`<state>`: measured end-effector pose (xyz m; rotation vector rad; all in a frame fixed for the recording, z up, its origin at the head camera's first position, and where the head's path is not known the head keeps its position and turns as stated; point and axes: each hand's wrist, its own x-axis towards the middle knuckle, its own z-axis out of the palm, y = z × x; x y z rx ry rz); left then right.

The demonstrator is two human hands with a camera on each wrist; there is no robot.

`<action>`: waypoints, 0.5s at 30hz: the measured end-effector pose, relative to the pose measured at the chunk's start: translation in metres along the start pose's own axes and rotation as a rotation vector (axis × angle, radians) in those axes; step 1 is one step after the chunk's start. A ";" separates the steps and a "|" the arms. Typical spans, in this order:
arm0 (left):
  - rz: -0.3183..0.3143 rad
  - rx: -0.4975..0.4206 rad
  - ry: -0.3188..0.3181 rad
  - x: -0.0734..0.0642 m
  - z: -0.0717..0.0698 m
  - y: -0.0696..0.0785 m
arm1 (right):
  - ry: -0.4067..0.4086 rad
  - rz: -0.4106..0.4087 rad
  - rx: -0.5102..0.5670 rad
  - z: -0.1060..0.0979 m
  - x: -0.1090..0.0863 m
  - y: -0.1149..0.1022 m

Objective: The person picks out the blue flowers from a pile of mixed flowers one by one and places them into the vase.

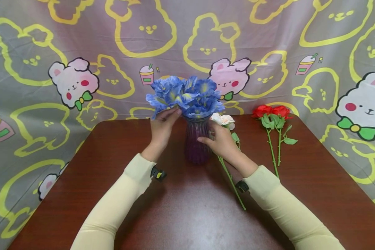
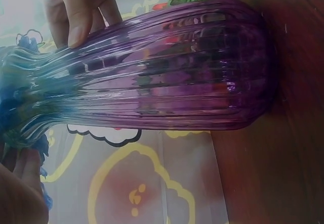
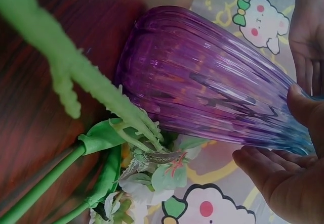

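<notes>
A ribbed glass vase [image 1: 197, 142], purple below and bluish at the neck, stands upright on the table with a bunch of blue flowers [image 1: 187, 95] in its mouth. My right hand [image 1: 223, 139] holds the vase from the right near its neck; the thumb [image 3: 304, 105] lies on the near side and the fingers go behind. At the bunch's left underside, my left hand [image 1: 162, 128] touches the petals beside the vase rim. Its fingers look fairly straight in the right wrist view, where that hand [image 3: 309, 37] is partly cut off. The flower stems are hard to make out through the glass.
White flowers [image 1: 224, 119] on a long green stem [image 1: 232, 182] lie just right of the vase, partly under my right arm. Farther right lie red roses [image 1: 271, 113] on green stems. A cartoon-patterned cloth [image 1: 175, 41] hangs behind the brown table [image 1: 181, 215].
</notes>
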<state>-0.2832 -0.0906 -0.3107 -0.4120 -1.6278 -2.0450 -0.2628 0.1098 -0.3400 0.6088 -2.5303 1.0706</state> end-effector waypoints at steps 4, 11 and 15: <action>0.017 0.059 -0.019 -0.002 -0.004 0.001 | -0.003 -0.014 -0.019 -0.001 0.000 0.000; 0.009 0.051 -0.076 -0.002 -0.013 0.002 | -0.049 0.028 0.015 -0.012 0.002 -0.004; 0.003 0.105 -0.149 -0.003 -0.020 0.010 | -0.057 0.040 0.010 -0.025 0.005 -0.002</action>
